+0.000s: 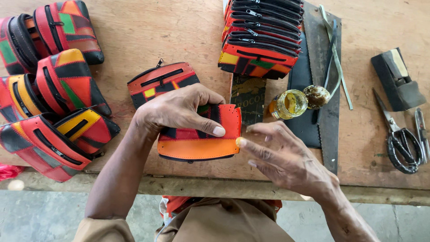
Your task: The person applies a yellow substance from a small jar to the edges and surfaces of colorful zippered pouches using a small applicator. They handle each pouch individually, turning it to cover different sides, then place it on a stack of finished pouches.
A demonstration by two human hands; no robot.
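My left hand (179, 110) presses down on an orange, red and black patchwork pouch piece (199, 145) lying on the wooden table (188, 31), thumb on its right edge. My right hand (284, 157) hovers just to the right with fingers spread, and its index fingertip, smeared with yellow glue, touches the piece's right edge. A small open jar of yellow glue (289, 104) stands just beyond the right hand, its lid (316, 96) beside it. Another zipped pouch (159, 80) lies behind the left hand.
A stack of zipped patchwork pouches (262, 36) sits at the top centre, several more pouches (53, 89) at the left. Black leather strips (313, 80) lie under the jar. Scissors (401, 136), a small tool (421, 130) and a black block (396, 78) lie at the right.
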